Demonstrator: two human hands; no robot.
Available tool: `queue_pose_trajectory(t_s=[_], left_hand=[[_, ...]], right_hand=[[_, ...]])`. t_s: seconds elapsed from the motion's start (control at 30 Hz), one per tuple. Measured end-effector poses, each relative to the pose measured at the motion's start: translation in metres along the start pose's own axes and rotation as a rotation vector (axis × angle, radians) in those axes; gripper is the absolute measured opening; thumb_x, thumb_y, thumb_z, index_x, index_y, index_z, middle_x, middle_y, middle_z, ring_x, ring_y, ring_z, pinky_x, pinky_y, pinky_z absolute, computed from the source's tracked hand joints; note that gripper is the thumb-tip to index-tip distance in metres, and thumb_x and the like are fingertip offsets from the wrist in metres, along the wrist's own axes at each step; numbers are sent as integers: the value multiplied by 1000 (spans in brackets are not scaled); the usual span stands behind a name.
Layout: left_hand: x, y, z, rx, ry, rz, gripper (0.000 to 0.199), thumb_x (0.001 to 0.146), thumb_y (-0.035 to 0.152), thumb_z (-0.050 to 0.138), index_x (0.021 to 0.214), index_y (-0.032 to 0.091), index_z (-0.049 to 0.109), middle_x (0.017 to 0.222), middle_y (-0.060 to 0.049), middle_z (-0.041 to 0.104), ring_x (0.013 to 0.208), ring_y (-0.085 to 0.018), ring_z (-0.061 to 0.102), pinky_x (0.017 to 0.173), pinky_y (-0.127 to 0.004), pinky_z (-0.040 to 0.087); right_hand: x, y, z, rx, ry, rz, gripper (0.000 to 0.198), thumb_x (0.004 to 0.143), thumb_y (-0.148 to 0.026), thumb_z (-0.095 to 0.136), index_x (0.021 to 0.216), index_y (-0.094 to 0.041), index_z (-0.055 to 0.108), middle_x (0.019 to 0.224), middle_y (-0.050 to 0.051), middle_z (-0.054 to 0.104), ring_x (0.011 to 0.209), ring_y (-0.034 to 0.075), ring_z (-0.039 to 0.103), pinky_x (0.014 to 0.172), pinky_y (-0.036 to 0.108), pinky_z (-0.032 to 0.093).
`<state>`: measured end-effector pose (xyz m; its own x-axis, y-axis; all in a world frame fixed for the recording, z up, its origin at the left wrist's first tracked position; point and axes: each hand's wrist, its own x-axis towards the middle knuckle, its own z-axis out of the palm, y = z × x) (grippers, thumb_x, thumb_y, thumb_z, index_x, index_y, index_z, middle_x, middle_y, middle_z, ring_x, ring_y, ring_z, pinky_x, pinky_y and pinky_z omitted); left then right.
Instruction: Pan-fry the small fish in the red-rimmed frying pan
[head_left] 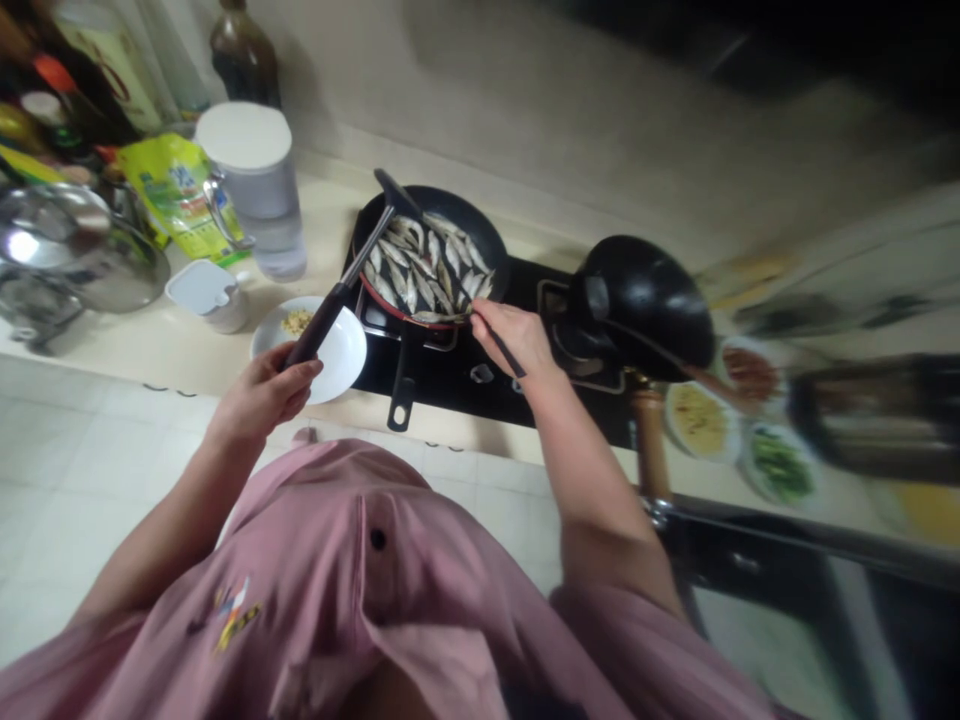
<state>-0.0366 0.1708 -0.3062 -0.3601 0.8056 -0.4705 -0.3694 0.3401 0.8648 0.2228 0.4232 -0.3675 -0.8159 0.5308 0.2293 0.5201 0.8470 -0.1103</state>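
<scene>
My left hand [264, 392] is closed round the black handle of a spatula [321, 322]. The spatula slants up over the left side of a frying pan [484, 222], its black head near the pan's far left rim. Many small silvery fish [424, 262] lie spread over the pan's bottom. At the pan's near right edge, my right hand [519, 338] grips dark chopsticks [504, 350], with their tips down among the fish. Whether it holds one stick or a pair is hard to make out. The pan's handle [403, 385] points toward me.
Below the spatula sits a white plate [345, 350] with chopped bits. A black wok [645, 305] stands on the right burner of the stove [480, 375]. Bowls of chopped food [701, 420] are at the right. A water pitcher [259, 190], pot lid [112, 265] and bottles [244, 55] crowd the left.
</scene>
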Motion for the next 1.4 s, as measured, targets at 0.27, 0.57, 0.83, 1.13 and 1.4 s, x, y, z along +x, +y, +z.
queue_pose_trajectory(t_s=[0.27,0.57,0.83,1.13,1.4], left_hand=[[0,-1,1,17,4,-29,30,72,29,80,83,16,56,49,9,37,35,-3,31,34,-15,20],[1,1,1,21,23,-35,29,71,28,80,82,16,56,50,9,37,35,-3,31,33,-15,21],[0,-1,-1,19,-4,-25,28,73,29,79,83,16,56,48,9,36,35,-4,30,33,-15,20],[-1,-8,-6,34,-29,-4,30,73,33,80,83,16,56,46,9,37,34,-3,30,32,-15,19],[-2,-10,-10,29,-28,2,30,74,32,79,82,16,56,48,9,36,35,-3,30,33,-15,19]], right_hand=[[-4,7,11,21,35,116,26,98,-33,45,109,-21,65,81,7,73,72,21,68,65,29,46],[-21,10,-5,370,318,456,19,93,-38,52,95,-25,65,75,2,73,68,21,71,65,32,56],[-14,15,15,695,503,687,24,90,-41,56,90,-20,68,63,0,68,53,16,66,50,27,54],[-15,-3,21,428,301,428,41,98,-55,47,94,-21,70,72,2,71,64,18,70,64,30,57],[-38,-6,14,419,415,585,35,97,-50,47,101,-22,66,67,-1,70,58,17,69,62,30,57]])
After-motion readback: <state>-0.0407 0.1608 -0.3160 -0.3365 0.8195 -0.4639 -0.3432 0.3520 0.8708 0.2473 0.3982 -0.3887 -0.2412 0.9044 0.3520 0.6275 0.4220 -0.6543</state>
